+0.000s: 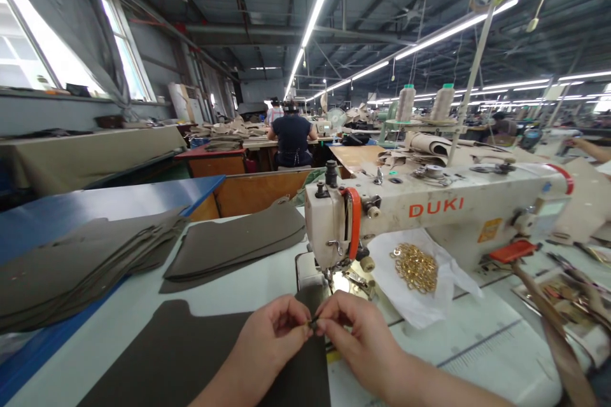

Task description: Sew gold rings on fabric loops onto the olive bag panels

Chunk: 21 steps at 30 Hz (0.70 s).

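My left hand [267,343] and my right hand [365,340] meet in front of the sewing machine's needle area, fingertips pinched together. Between them is a small dark strip [313,323], mostly hidden by the fingers; whether a ring is on it I cannot tell. Beneath the hands lies a dark grey-brown fabric panel [191,343], reaching up to the presser foot of the white sewing machine [382,210]. To the right of the needle, a pile of gold metal rings [414,268] rests on a white plastic bag [443,305].
Stacked dark panels [238,238] lie behind the left hand, with another stack [81,261] on the blue surface [143,194]. A box of small parts [568,299] sits at the far right beside a hanging brown strap [548,324]. A person [293,137] sits farther ahead.
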### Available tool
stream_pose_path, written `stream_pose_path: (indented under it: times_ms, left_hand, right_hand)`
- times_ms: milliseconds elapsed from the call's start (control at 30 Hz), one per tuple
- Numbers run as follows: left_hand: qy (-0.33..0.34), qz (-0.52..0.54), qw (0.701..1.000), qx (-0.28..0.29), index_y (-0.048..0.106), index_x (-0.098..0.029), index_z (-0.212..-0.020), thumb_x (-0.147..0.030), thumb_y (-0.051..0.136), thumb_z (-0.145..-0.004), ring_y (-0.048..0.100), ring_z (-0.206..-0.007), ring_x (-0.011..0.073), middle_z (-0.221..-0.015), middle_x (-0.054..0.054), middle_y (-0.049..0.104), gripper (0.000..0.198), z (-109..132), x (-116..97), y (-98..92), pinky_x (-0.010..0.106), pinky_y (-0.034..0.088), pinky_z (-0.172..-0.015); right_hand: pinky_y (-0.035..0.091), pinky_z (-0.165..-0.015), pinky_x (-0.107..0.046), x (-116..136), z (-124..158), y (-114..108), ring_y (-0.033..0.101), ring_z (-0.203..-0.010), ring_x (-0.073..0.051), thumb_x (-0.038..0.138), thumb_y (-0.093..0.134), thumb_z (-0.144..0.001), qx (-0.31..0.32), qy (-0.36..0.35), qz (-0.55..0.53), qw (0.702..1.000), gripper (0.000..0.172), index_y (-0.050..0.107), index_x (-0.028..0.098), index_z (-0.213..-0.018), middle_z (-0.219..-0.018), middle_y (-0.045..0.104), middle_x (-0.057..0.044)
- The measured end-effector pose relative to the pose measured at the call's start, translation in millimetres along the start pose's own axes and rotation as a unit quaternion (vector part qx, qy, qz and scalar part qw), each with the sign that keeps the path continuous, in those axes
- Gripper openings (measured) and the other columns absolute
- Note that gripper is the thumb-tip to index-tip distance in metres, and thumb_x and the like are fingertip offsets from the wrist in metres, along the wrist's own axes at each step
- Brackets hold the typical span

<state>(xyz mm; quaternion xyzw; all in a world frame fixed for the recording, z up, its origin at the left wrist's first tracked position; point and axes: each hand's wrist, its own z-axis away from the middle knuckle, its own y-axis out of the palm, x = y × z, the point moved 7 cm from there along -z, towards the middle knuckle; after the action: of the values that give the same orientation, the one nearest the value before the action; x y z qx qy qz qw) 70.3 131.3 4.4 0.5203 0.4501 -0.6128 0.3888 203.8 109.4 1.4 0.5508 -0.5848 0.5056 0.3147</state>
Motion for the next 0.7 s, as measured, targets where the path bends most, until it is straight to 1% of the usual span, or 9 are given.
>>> stream_pose_path:
  times_ms: [133, 267, 400, 467, 567, 700]
  left_hand:
    - [-0.015, 0.017, 1.0, 0.005, 0.061, -0.018, -0.061, -0.022, 0.072, -0.055, 0.058, -0.062, 0.0164, -0.059, -0.001, 0.063, 0.013, 0, 1, 3.1, 0.027, 0.044, -0.063]
    - [-0.02, 0.007, 1.0, 0.001, 0.064, -0.018, -0.063, -0.025, 0.074, -0.057, 0.059, -0.064, 0.0165, -0.061, -0.001, 0.065, 0.014, 0, 6, 3.1, 0.026, 0.045, -0.064]
    - [-0.001, -0.024, 0.999, -0.024, 0.064, -0.019, -0.063, -0.024, 0.071, -0.058, 0.06, -0.063, 0.017, -0.061, -0.001, 0.065, 0.01, 0, 10, -1.5, 0.025, 0.046, -0.062]
    - [0.017, -0.049, 0.998, -0.034, 0.064, -0.019, -0.065, -0.023, 0.069, -0.06, 0.06, -0.061, 0.0168, -0.061, -0.001, 0.065, 0.008, 2, 9, -3.0, 0.024, 0.046, -0.06]
    - [0.048, -0.099, 0.993, -0.048, 0.065, -0.02, -0.066, -0.022, 0.066, -0.064, 0.061, -0.061, 0.0165, -0.063, -0.001, 0.065, 0.003, 5, 4, -4.2, 0.023, 0.046, -0.059]
    - [0.061, -0.14, 0.987, -0.051, 0.065, -0.021, -0.066, -0.02, 0.064, -0.066, 0.062, -0.062, 0.0171, -0.063, -0.001, 0.066, 0.001, 8, -1, -2.9, 0.022, 0.047, -0.06]
  right_hand:
    - [0.039, -0.058, -0.023, -4, -1, 1, 0.052, -0.063, -0.013, 0.014, 0.053, -0.079, -0.002, 0.01, -0.012, 1.0, 0.01, 0.058, 0.018, -0.071, -0.071, 0.061, -0.001]
    - [0.038, -0.057, -0.022, -2, -1, 2, 0.052, -0.062, -0.012, 0.013, 0.053, -0.079, 0.005, -0.004, 0.004, 1.0, 0.009, 0.059, 0.018, -0.073, -0.069, 0.06, 0.0]
    - [0.037, -0.055, -0.021, -4, -1, 3, 0.05, -0.058, -0.011, 0.013, 0.056, -0.077, 0.005, -0.001, 0.004, 1.0, 0.009, 0.061, 0.018, -0.071, -0.065, 0.058, 0.001]
    - [0.037, -0.055, -0.021, -7, -2, 2, 0.05, -0.058, -0.011, 0.013, 0.057, -0.076, 0.003, 0.01, -0.017, 1.0, 0.006, 0.061, 0.018, -0.075, -0.065, 0.058, 0.002]
    - [0.039, -0.057, -0.021, -10, -2, 1, 0.053, -0.062, -0.012, 0.014, 0.059, -0.074, 0.004, 0.024, -0.053, 0.998, 0.008, 0.06, 0.017, -0.081, -0.069, 0.06, 0.001]
    - [0.039, -0.055, -0.021, -10, -2, 2, 0.054, -0.059, -0.012, 0.016, 0.058, -0.076, 0.019, 0.055, -0.051, 0.997, 0.004, 0.062, 0.016, -0.074, -0.064, 0.061, 0.001]
